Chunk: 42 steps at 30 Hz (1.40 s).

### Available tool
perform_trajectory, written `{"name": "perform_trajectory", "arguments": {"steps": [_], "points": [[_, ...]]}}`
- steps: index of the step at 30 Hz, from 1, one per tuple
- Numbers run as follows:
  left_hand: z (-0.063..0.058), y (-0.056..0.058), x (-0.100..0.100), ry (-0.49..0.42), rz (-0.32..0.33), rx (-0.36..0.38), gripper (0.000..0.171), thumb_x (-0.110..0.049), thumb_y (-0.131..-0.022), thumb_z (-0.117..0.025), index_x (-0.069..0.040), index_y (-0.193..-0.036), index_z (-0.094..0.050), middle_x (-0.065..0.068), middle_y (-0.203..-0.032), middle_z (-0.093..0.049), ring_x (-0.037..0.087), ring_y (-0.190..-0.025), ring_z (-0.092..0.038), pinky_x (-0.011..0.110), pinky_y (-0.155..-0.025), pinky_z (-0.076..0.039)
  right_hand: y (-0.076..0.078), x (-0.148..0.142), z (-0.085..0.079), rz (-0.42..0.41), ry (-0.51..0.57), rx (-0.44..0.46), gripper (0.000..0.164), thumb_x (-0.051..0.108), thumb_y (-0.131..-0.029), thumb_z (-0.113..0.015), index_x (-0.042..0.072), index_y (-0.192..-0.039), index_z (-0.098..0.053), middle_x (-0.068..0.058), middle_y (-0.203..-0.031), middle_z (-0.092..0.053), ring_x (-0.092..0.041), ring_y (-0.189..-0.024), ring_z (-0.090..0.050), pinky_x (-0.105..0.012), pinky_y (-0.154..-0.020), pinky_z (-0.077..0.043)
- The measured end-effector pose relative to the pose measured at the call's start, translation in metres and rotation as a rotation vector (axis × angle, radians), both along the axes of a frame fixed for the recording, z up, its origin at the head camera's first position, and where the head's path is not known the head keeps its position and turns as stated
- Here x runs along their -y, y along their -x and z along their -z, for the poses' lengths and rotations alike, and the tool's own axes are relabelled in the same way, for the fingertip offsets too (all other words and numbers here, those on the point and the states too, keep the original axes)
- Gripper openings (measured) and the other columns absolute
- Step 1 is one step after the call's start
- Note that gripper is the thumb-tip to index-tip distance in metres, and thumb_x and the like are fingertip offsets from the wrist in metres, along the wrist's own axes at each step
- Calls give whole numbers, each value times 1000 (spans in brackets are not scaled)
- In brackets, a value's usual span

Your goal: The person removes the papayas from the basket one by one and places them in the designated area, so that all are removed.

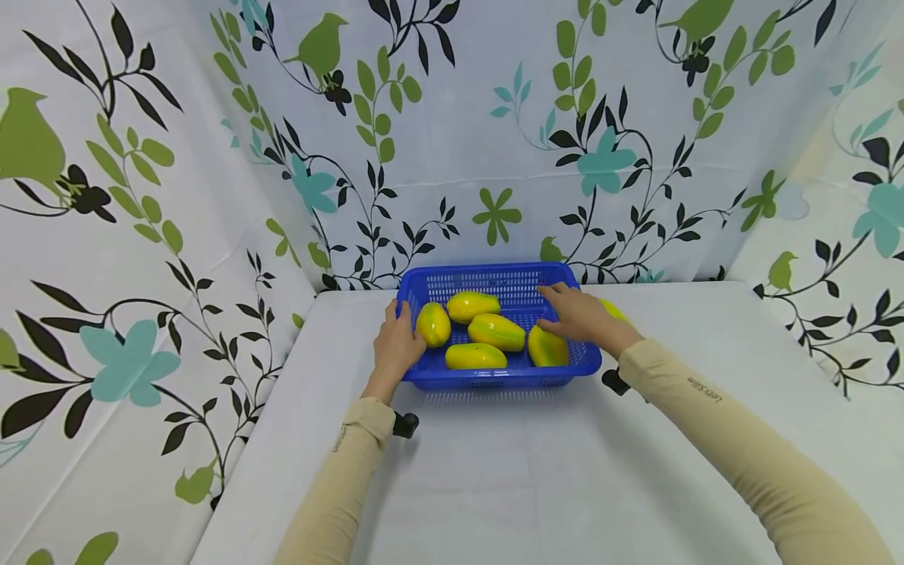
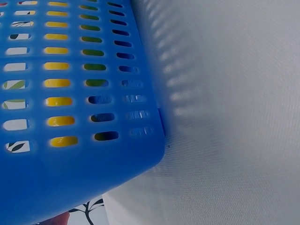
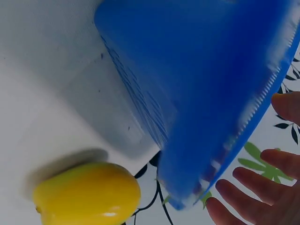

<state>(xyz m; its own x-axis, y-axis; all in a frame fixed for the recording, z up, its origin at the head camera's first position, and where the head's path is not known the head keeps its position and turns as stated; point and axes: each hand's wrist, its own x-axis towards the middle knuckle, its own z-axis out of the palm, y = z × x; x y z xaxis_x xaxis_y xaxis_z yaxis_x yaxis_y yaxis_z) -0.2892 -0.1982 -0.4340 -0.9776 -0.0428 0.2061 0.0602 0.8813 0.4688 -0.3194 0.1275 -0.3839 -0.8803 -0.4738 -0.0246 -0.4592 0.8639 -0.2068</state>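
Observation:
A blue plastic basket (image 1: 494,383) with slotted walls holds several glossy yellow-green fruits (image 1: 497,333) that look like papayas. At its left side my left hand (image 1: 398,345) grips the rim, the thumb toward the inside; the left wrist view shows mostly the outer basket wall (image 2: 84,173) and just a bit of finger. My right hand (image 1: 582,314) reaches over the right rim with fingers spread and nothing held, above the rightmost fruit (image 1: 548,347). Those stretched fingers (image 3: 255,180) also show in the right wrist view, beside the basket's edge.
Outside the basket on the right, one more yellow fruit (image 3: 89,194) lies on the white tabletop (image 1: 494,486), partly behind my right hand in the head view. A curtain (image 1: 452,141) printed with leaves and birds hangs behind the table and along both sides.

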Motion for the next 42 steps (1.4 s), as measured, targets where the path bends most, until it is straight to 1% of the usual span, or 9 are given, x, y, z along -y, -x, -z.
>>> {"name": "perform_trajectory", "arguments": {"steps": [4, 7, 10, 16, 23, 34, 38, 42], "points": [[-2, 1, 0, 2, 2, -3, 65, -8, -88, -54, 10, -147, -35, 29, -154, -26, 50, -116, -54, 63, -88, -49, -4, 6, 9, 4, 4, 44, 67, 34, -95, -62, 1, -149, -39, -27, -146, -42, -46, -131, -44, -60, -101, -41], [-3, 2, 0, 9, -1, 17, 66, -8, -89, -55, 8, -149, -33, 28, -156, -24, 50, -117, -54, 63, -89, -48, -8, 11, 17, -6, -8, 77, 66, 36, -96, -61, 3, -149, -40, -25, -148, -42, -45, -133, -43, -59, -104, -38], [-2, 2, 1, 19, -5, 32, 66, -9, -90, -56, 7, -150, -32, 27, -156, -23, 48, -118, -54, 61, -90, -49, -11, 15, 23, -21, -16, 98, 65, 36, -96, -60, 2, -149, -41, -24, -148, -42, -45, -134, -41, -60, -106, -35], [0, 2, 1, 22, -12, 32, 66, -8, -90, -57, 6, -150, -33, 27, -156, -25, 48, -117, -54, 61, -90, -49, -16, 19, 29, -41, -23, 91, 62, 33, -97, -60, -3, -145, -44, -27, -146, -44, -48, -132, -42, -61, -106, -34], [1, 3, 1, 24, -10, 38, 67, -9, -90, -56, 6, -150, -32, 27, -156, -24, 48, -116, -54, 62, -90, -48, -18, 18, 32, -50, -30, 91, 58, 34, -97, -60, -3, -140, -50, -27, -143, -47, -49, -131, -43, -63, -106, -33], [3, 4, 1, 24, -11, 49, 67, -10, -91, -57, 5, -151, -31, 25, -157, -22, 48, -117, -53, 62, -91, -48, -15, 15, 39, -34, -25, 108, 58, 36, -97, -60, -2, -140, -50, -26, -143, -46, -49, -131, -42, -64, -106, -33], [2, 4, 1, 30, -10, 42, 67, -10, -91, -56, 5, -151, -31, 26, -157, -23, 48, -117, -54, 61, -89, -49, -12, 15, 42, -30, -31, 113, 62, 37, -96, -61, -3, -141, -48, -27, -145, -45, -50, -132, -41, -64, -106, -32], [2, 4, 1, 36, -10, 33, 66, -10, -91, -56, 6, -151, -32, 26, -156, -23, 47, -114, -55, 61, -86, -50, -10, 17, 43, -25, -36, 126, 68, 39, -93, -65, -3, -143, -46, -27, -146, -42, -51, -132, -39, -65, -106, -31]]}}
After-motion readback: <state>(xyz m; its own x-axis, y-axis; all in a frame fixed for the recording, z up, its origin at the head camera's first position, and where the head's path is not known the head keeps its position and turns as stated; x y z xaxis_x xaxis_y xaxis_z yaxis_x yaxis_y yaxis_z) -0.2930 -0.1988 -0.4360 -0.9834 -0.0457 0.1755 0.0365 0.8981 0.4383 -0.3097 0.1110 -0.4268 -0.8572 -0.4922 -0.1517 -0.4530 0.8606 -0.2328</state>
